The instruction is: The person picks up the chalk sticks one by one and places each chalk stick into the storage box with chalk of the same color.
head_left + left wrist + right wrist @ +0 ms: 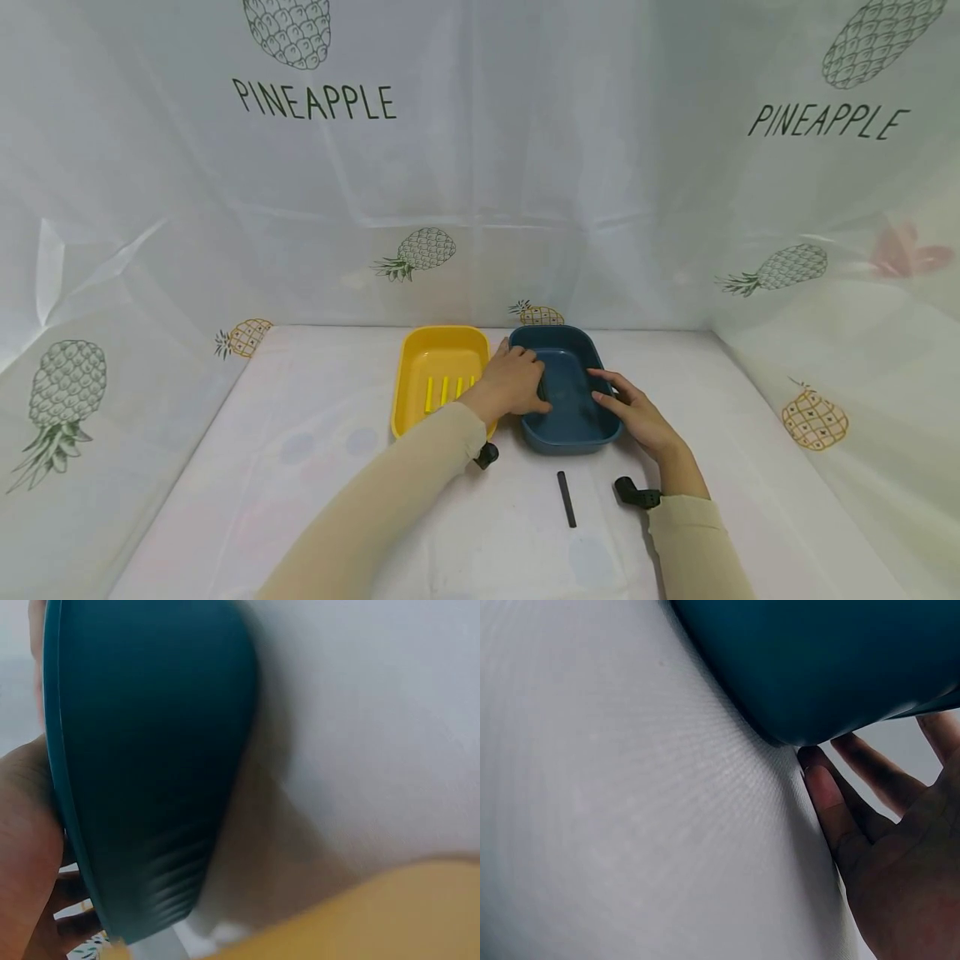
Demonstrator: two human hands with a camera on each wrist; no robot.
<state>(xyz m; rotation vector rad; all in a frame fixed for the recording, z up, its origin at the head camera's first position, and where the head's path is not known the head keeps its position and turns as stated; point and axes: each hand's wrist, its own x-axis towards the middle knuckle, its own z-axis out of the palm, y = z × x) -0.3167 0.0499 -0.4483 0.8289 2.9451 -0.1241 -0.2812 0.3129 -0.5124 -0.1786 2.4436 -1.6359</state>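
My left hand (512, 385) reaches over the left rim of a blue tray (572, 417), thumb and fingertips inside it. A short black stick (542, 388), mostly covered, shows between that thumb and the fingers. In the left wrist view the blue tray's outer wall (150, 735) hides the fingertips. My right hand (641, 419) is at the tray's right side, fingers spread and fairly straight, some over the rim; in the right wrist view its fingertips (823, 787) are close to the wall. Another black stick (566, 500) lies on the table in front of the blue tray.
A yellow tray (397, 400) stands just left of the blue one, partly behind my left forearm. Several yellow sticks (445, 390) lie side by side in it. A white pineapple-print sheet (525, 192) hangs behind and at both sides of the table.
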